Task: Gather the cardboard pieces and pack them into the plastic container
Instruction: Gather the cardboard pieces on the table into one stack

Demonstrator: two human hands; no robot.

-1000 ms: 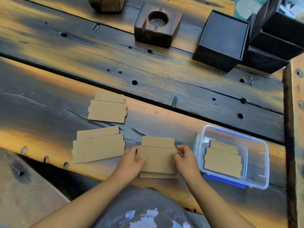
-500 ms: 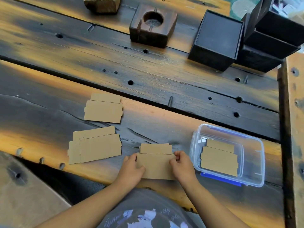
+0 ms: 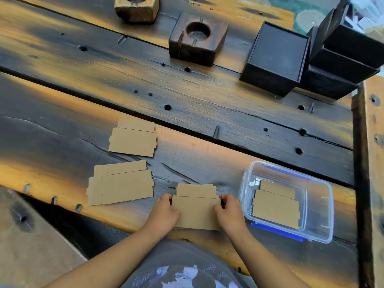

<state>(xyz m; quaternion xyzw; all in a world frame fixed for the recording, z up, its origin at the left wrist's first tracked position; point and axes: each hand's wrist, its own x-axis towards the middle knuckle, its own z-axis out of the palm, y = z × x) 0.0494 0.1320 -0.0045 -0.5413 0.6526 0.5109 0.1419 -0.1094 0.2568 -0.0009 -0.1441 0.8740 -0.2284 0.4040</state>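
Note:
A small stack of brown cardboard pieces (image 3: 196, 210) lies at the near edge of the wooden table. My left hand (image 3: 164, 215) grips its left side and my right hand (image 3: 229, 214) grips its right side. To the right stands the clear plastic container (image 3: 324, 206), open, with cardboard pieces (image 3: 275, 206) lying flat inside. Two more cardboard piles rest on the table to the left: a near pile (image 3: 121, 185) and a far pile (image 3: 133, 138).
A blue lid (image 3: 276, 231) shows under the container's near edge. At the back stand two wooden blocks with round holes (image 3: 196, 38) (image 3: 136, 7) and several black boxes (image 3: 276, 57). The table's near edge drops off at the lower left.
Both hands have squared the stack together, so the lower piece that stuck out at the near side now sits under the top one. The view has shifted slightly.

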